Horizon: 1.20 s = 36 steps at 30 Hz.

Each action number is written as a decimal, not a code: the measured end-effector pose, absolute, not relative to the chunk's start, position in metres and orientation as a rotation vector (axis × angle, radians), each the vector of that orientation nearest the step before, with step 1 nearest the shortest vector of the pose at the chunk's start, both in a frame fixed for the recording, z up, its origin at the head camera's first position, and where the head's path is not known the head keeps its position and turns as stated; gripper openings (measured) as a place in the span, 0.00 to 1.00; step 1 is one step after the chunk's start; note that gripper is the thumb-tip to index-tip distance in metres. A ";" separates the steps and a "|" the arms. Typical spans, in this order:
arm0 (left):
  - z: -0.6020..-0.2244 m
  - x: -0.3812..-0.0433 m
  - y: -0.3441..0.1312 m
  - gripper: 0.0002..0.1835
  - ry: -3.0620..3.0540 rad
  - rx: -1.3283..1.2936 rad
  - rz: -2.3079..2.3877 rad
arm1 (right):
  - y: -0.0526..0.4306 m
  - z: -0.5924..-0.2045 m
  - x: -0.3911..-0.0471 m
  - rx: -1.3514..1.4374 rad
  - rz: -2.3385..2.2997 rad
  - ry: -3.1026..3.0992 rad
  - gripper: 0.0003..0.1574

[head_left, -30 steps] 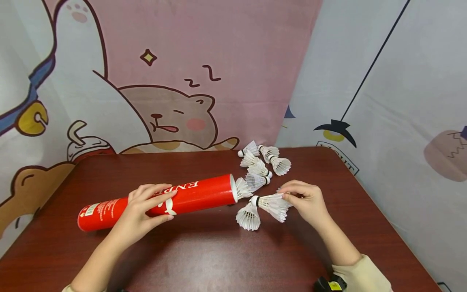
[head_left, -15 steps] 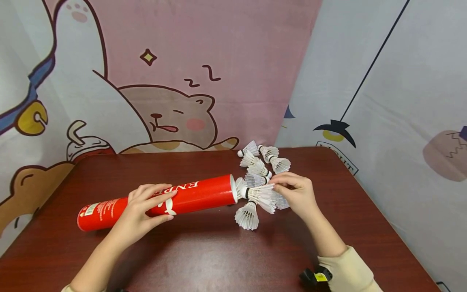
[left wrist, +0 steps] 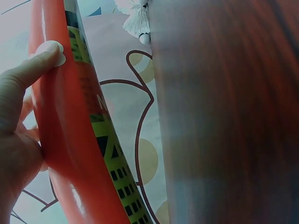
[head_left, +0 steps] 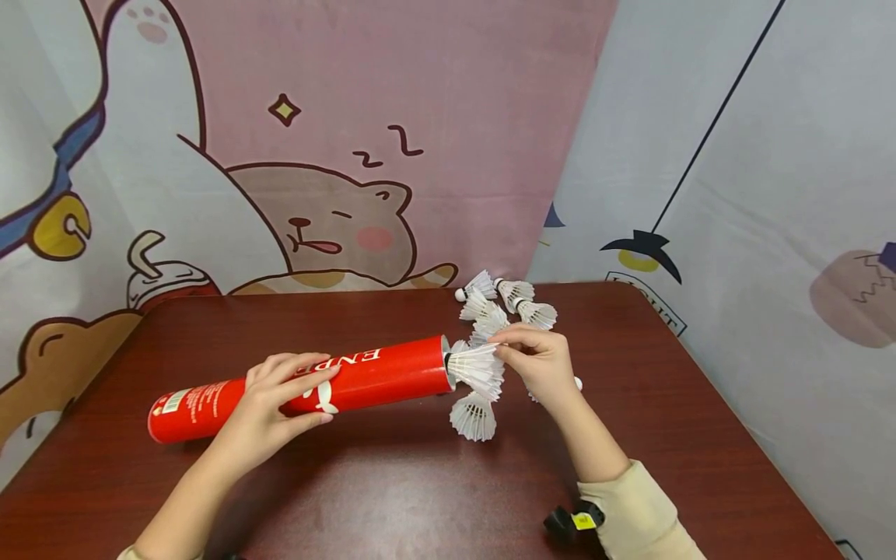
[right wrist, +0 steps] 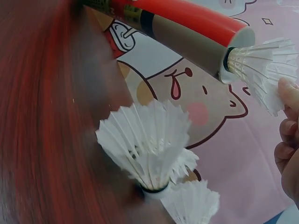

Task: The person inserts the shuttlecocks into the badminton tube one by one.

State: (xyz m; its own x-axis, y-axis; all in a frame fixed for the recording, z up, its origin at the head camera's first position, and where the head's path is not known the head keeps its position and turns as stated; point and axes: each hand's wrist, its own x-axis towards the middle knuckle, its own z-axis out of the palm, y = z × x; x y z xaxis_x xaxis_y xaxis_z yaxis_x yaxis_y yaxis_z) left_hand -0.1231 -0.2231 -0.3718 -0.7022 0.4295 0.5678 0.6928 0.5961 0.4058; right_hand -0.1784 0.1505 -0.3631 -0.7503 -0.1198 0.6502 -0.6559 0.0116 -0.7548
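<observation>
My left hand (head_left: 264, 404) grips a red cardboard shuttlecock tube (head_left: 395, 369) around its middle, its open mouth facing right and raised a little. In the left wrist view, the thumb (left wrist: 39, 64) lies along the tube's red side. With thumb and fingertips, my right hand (head_left: 540, 359) pinches the feather edge of a white shuttlecock (head_left: 477, 372). That shuttlecock's cork end is inside the tube's mouth while the feather skirt sticks out, as the right wrist view also shows. Just below the mouth, another shuttlecock (head_left: 474, 418) rests on the table with its skirt toward me.
Several more shuttlecocks (head_left: 537, 314) lie in a loose cluster toward the table's back edge. One shuttlecock (head_left: 578, 383) is mostly hidden behind my right wrist. The brown table (head_left: 392, 490) meets a cartoon-printed cloth (head_left: 490, 155) at the back.
My right hand has moved left with the shuttlecock, bringing its cork end into the tube's mouth. The left hand and the tube have stayed in place.
</observation>
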 end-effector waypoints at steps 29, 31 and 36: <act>-0.374 -0.124 -0.222 0.30 -2.398 -0.942 -0.836 | 0.104 -0.354 -0.157 0.672 1.762 -1.997 0.06; -0.374 -0.124 -0.221 0.32 -2.401 -0.948 -0.840 | 0.102 -0.354 -0.156 0.663 1.766 -2.011 0.06; -0.374 -0.123 -0.221 0.30 -2.416 -0.938 -0.837 | 0.098 -0.357 -0.156 0.617 1.801 -2.026 0.06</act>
State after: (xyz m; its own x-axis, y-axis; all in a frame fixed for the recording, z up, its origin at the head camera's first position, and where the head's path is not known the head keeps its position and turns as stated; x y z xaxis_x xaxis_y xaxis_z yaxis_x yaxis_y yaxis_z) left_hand -0.1231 -0.2207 -0.3736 -0.6867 0.4603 0.5626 0.7097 0.5922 0.3817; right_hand -0.1558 0.0983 -0.3573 -0.8399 -0.0835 0.5363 -0.5424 0.0925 -0.8350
